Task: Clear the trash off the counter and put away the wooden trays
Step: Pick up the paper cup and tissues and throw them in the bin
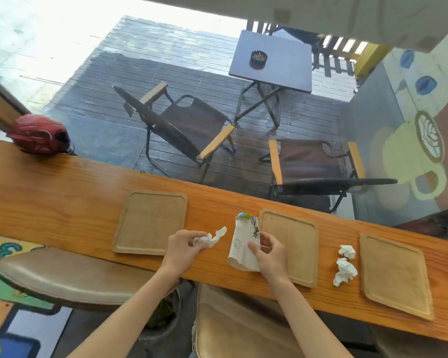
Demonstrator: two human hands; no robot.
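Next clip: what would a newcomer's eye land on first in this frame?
Probably the two hands at the counter's near edge: the left hand clutches a crumpled tissue, and the right hand grips a flattened paper cup. Three empty wooden trays lie in a row along the counter, with two more tissue wads between the middle and right ones.

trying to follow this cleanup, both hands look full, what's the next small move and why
Probably push the crumpled napkin in the left hand into the paper cup that the right hand holds, which frees a hand. Two more napkin wads lie between the middle tray and right tray.
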